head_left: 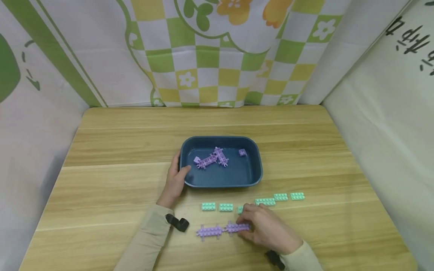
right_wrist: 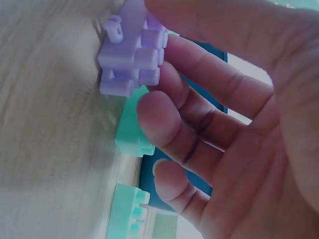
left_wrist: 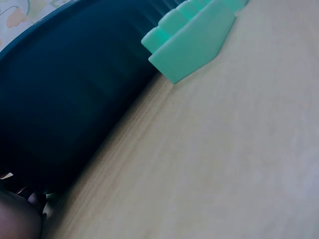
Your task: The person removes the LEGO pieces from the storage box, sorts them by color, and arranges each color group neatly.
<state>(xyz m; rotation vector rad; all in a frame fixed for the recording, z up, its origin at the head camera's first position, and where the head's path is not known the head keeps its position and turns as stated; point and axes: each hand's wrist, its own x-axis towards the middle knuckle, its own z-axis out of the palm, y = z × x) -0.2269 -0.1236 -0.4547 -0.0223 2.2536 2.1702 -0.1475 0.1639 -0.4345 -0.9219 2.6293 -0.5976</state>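
Note:
My left hand [head_left: 174, 183] grips the left end of a dark blue tray [head_left: 223, 182], thumb over the rim and fingers along the outside. In the head view, my right hand [head_left: 269, 228] pinches a long purple building block [head_left: 233, 227] with side pegs, low at the table. Close to its left end lies a similar purple block [head_left: 210, 232]; whether the two are linked I cannot tell. The right wrist view shows the thumb and fingers about the studded purple block [right_wrist: 132, 59]. Inside the tray are two long purple blocks [head_left: 207, 161] and two small ones [head_left: 242, 152].
Several mint green blocks [head_left: 226, 207] lie in an uneven row between the tray and the purple blocks; my right hand partly covers one [head_left: 240, 209]. All stand on a wooden table [head_left: 118, 150], with a patterned cloth [head_left: 207, 75] hanging behind its far edge.

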